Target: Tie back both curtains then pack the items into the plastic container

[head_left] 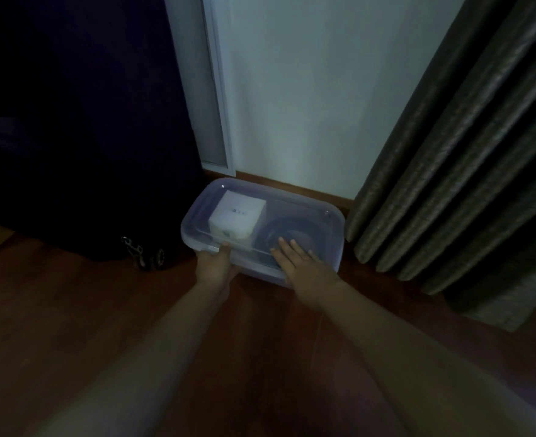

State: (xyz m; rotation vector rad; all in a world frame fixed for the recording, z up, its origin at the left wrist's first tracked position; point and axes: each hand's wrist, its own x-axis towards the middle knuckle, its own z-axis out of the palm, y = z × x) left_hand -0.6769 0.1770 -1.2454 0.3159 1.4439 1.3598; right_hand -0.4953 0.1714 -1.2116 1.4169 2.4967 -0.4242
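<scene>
From the head view, the plastic container sits on the wooden floor against the far wall, between a dark bag on the left and a gathered curtain on the right. Its clear lid is on. Through it you can see a white box at the left and a dark coiled item at the right. Your left hand has its grip pinching the near-left rim, thumb on top. Your right hand lies flat on the lid, its grip spread.
</scene>
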